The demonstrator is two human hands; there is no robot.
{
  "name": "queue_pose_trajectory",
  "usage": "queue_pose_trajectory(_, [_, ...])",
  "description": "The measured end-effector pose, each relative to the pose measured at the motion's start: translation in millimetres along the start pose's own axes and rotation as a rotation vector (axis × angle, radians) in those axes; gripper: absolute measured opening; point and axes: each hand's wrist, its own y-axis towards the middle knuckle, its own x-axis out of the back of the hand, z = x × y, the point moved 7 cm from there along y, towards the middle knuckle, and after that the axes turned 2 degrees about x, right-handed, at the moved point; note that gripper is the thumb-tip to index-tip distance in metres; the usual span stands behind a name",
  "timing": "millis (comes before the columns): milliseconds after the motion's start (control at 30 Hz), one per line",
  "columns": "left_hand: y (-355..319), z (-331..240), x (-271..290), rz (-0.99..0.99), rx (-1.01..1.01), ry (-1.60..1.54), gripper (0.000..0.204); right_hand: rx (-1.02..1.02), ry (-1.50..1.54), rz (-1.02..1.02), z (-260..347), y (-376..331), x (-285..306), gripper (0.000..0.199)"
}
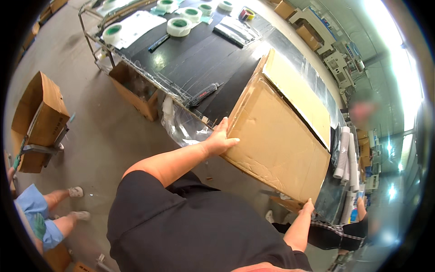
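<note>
The box (276, 136) is positioned over the black table (181, 63), near edge projecting past the table edge; the left hand (219, 139) grips its near left corner, thumb on top; the right hand (307, 207) grips its near right corner; the knife (204, 94) lies left of the box; tubes (348, 156) lie to its right.
</note>
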Motion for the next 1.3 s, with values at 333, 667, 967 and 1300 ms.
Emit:
queue_pose_trajectory(333, [-7.0, -14.5, -1.1, 0.270, 0.043, 0.402, 0.110, -0.334, 0.130, -0.037, -11.6, -129.3, -83.6, 0.068])
queue_pose_trajectory(667, [-44.4, -1.2, -74.7, 0.459, 0.042, 0.546, 0.122, -0.270, 0.542, 0.253, -17.5, -199.2, -127.9, 0.063])
queue_pose_trajectory(967, [-54.3, 21.0, -83.0, 0.605, 0.562, -0.401, 0.085, 0.491, -0.507, -0.326, 56.0, -47.8, 6.1, 0.080])
queue_pose_trajectory(1300, [-68.2, -13.9, -103.3, -0.080, 0.085, -0.603, 0.054, 0.382, -0.764, 0.057, 122.0, 124.3, -29.0, 0.074])
